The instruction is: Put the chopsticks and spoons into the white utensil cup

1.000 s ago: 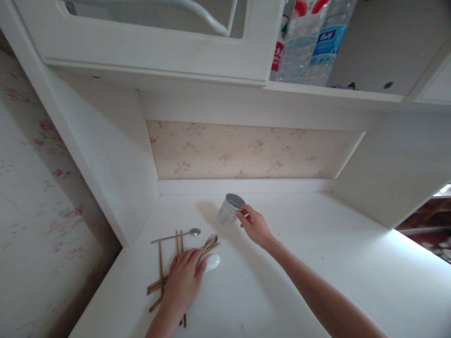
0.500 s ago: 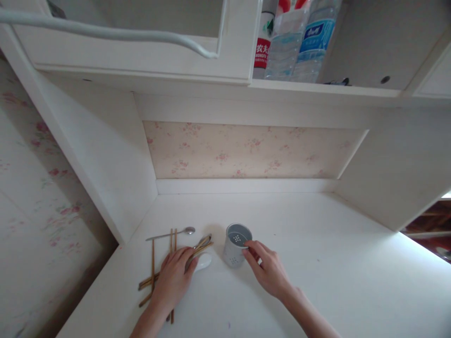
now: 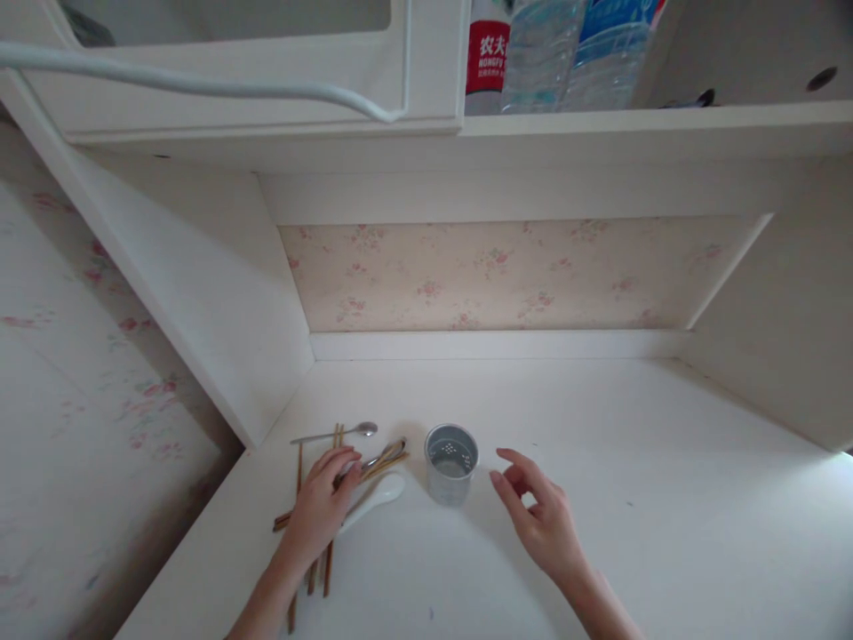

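Observation:
My left hand [image 3: 320, 505] rests over a loose pile of utensils, with thumb and fingers closed round the handle of a metal spoon [image 3: 397, 447]. Wooden chopsticks [image 3: 329, 569] lie crossed under and around this hand, which partly hides them. Beside its thumb is a white soup spoon [image 3: 385, 489]. A second metal spoon [image 3: 365, 428] lies behind the pile. The grey utensil holder [image 3: 450, 484], with drain holes in its bottom, stands upright between my hands. My right hand [image 3: 541, 523] is open to the right of the holder, thumb and forefinger apart, not touching it.
White side panels [image 3: 200, 284] bound the white tabletop [image 3: 586, 436] on the left and right. Overhead, a shelf [image 3: 600, 124] holds several plastic bottles [image 3: 543, 62]. A cabinet door with a long curved handle [image 3: 219, 86] is at upper left.
My right hand has let go of the holder's rim and moved right. The holder looks more upright. My left hand has shifted slightly back, uncovering more of the white spoon. The camera view has shifted.

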A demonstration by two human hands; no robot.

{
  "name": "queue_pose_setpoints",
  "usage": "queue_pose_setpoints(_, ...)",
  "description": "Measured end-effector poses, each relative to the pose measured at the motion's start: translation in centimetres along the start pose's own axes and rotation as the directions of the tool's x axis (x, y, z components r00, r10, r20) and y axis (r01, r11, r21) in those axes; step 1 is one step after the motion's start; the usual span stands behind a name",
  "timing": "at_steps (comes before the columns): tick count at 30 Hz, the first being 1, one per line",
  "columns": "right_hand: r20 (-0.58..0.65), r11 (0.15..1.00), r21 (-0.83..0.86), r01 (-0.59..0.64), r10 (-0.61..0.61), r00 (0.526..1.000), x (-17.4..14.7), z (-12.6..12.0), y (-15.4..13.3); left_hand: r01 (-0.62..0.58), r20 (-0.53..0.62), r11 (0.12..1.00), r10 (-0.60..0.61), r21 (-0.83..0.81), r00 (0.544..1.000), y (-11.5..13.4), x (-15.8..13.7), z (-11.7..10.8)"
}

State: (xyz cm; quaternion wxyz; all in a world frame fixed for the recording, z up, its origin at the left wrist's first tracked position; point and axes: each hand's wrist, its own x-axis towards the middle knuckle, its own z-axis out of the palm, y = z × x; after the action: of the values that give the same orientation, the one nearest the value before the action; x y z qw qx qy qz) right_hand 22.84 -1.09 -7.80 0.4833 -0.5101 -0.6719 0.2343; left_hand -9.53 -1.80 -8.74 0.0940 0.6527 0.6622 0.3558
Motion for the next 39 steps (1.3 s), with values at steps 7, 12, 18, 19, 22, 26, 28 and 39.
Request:
queue_pose_setpoints(7, -0.005, 0.995, -0.035, -0.092, 0.091, 0.996, 0.6, 0.6, 1.8, 0.219, -0.048, 0.969, -0.215, 0.113, 0.975, -1.7, 0.3, -4.2)
queue_pose_setpoints(12, 0.090, 0.993, -0.057, -0.100, 0.105, 0.990, 0.4, 1.4, 1.9, 0.303, 0.081, 0.845, -0.374, 0.441, 0.924, -4.1, 0.1, -6.4)
queue_pose_setpoints(18, 0.193, 0.995, -0.087, -0.051, 0.067, 0.979, -0.1, 2.5, 2.2, 0.268, 0.212, 0.797, -0.438, 0.541, 0.874, -3.9, -0.4, -5.6)
queue_pose_setpoints(19, 0.198, 0.995, -0.091, -0.048, 0.066, 0.978, -0.1, 2.6, 2.3, 0.266, 0.209, 0.799, -0.434, 0.540, 0.876, -3.8, -0.3, -5.5)
queue_pose_setpoints(22, 0.182, 0.995, -0.083, -0.052, 0.067, 0.981, -0.1, 2.6, 2.4, 0.270, 0.206, 0.817, -0.420, 0.509, 0.884, -3.3, 0.0, -5.7)
queue_pose_setpoints(26, 0.179, 0.997, -0.061, -0.047, 0.057, 0.982, 0.0, 2.4, 2.5, 0.284, 0.153, 0.839, -0.392, 0.464, 0.907, -2.0, 1.2, -7.8)
queue_pose_setpoints(28, 0.185, 0.997, -0.061, -0.046, 0.056, 0.981, 0.0, 2.4, 2.5, 0.296, 0.098, 0.853, -0.370, 0.430, 0.924, -0.4, 2.1, -9.2)
queue_pose_setpoints(39, 0.190, 0.995, -0.056, -0.087, 0.096, 0.977, 0.1, 2.3, 2.4, -0.006, -0.136, 0.952, -0.037, -0.305, 0.990, 15.8, 6.5, -9.2)
